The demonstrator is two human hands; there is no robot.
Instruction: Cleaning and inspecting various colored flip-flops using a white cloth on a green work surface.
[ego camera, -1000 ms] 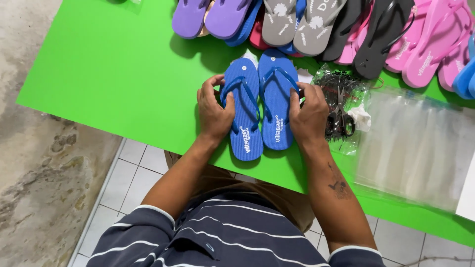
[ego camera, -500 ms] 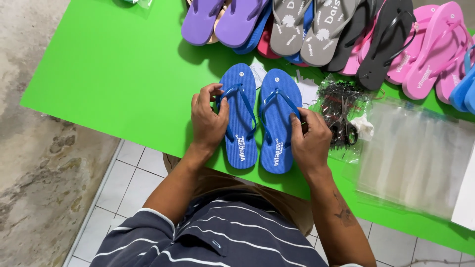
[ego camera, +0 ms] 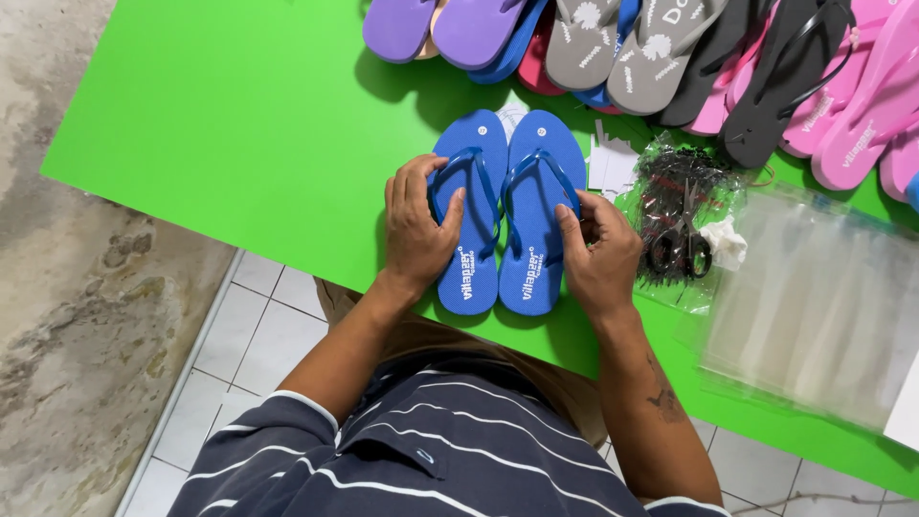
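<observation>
**A:** What lies at the far left?

**B:** Bare green table (ego camera: 220,124), a wide stretch of it with nothing on it. Its left edge slants down toward the person, and past it are mottled floor and white tiles (ego camera: 239,335).

**A:** And the left hand?

**B:** The left hand (ego camera: 418,228) lies on the outer side of the left blue flip-flop (ego camera: 469,215), fingers curled over its edge, the thumb reaching in by the strap. It presses rather than pinches.

**A:** Where is the pair?

**B:** Side by side, touching along their inner edges, toes pointing away from the person, heels close to the table's near edge. The right blue flip-flop (ego camera: 536,211) sits just beside the first.

**A:** The right hand?

**B:** The right hand (ego camera: 601,257) grips the outer edge of that flip-flop, thumb on the sole near the strap, fingers bent around the side.

**A:** What crowds the right?

**B:** Just beside that hand is a clear bag of black ties (ego camera: 670,191) with scissors (ego camera: 682,244) on it, then a stack of clear plastic bags (ego camera: 814,306) reaching toward the right border. Along the far edge runs a row of flip-flops (ego camera: 670,48) in purple, grey, black and pink, near the pair's toes, so the free room is to the left.
</observation>
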